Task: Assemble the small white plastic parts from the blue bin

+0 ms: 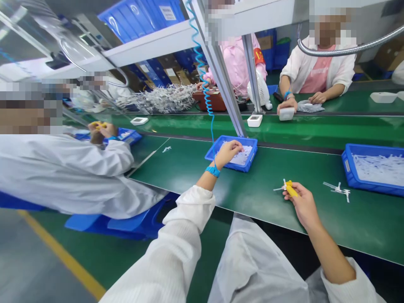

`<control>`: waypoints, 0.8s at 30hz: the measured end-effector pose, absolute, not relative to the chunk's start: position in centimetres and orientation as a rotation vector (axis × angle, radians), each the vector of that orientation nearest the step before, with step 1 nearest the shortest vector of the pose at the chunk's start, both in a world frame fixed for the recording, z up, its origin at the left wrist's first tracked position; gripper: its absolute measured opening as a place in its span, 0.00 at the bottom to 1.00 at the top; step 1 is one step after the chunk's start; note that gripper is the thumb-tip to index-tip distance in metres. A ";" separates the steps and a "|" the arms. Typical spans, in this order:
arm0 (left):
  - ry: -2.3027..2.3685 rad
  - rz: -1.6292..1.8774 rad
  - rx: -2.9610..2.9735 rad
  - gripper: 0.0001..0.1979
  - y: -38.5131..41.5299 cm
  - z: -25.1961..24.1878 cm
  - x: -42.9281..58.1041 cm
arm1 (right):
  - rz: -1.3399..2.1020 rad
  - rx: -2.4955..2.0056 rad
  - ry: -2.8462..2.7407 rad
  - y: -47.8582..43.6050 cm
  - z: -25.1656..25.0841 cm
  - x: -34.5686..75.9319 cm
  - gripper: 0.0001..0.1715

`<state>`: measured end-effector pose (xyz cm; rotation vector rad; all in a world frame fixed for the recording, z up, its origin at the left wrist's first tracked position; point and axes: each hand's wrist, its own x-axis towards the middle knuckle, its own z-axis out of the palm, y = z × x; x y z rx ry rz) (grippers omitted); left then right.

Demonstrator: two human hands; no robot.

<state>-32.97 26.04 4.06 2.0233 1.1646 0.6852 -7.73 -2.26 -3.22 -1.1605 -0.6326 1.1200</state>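
Note:
My left hand (227,154), with a blue wrist strap (213,171), is over a small blue tray (208,156) of small white plastic parts (242,158). Its fingertips are pinched together, and what is between them, if anything, is too small to make out. My right hand (301,201) has yellow covers (291,191) on the thumb and a finger. Between them it grips a white plastic fitting (284,183) with a thin clear tube sticking out to the left. A few similar white fittings with tubes (339,189) lie on the green worktop right of this hand.
A bigger blue tray (349,168) of white strip-like parts stands at the right. Small white pieces (166,149) lie at the left. A coiled blue cord (206,90) hangs beside a metal post (221,71). Co-workers sit at left and across the bench.

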 end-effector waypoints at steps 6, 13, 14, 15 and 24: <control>1.185 1.015 1.969 0.11 22.6 6.5 -32.9 | 1.156 -1.200 -0.657 -2.2 -2.7 -7.8 0.26; 0.931 0.945 1.891 0.08 8.9 3.8 -29.3 | 1.184 -1.218 -0.635 -2.4 -2.1 -8.1 0.28; 0.910 0.953 1.868 0.06 7.4 2.9 -28.4 | 1.179 -1.223 -0.633 -2.5 -2.1 -8.1 0.28; 0.893 0.967 1.850 0.05 6.2 2.0 -27.6 | 1.176 -1.229 -0.637 -2.5 -2.1 -8.1 0.28; 0.871 1.021 1.670 0.04 3.7 -1.9 -24.5 | 1.211 -1.249 -0.731 -2.8 -1.8 -8.2 0.26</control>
